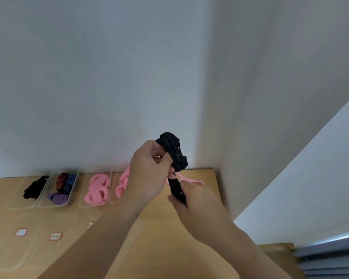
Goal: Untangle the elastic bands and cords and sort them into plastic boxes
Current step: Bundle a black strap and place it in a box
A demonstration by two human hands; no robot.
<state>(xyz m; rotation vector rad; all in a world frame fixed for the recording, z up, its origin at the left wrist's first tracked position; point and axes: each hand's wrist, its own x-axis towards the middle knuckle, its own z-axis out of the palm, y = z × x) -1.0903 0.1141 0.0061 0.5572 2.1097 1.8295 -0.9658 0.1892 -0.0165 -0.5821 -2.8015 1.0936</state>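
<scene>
Black on pink: holding a black band (173,155) near upright
Pinching its top with left hand (149,174), clutching its foot with right hand (197,202) just below; pink band (190,180) crossing between the grips

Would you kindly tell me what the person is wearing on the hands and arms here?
Nothing shows: the left hand and right hand are bare, without gloves. The left forearm and right forearm are uncovered down to the frame's edge, with no sleeve, watch or bracelet in view.
</scene>
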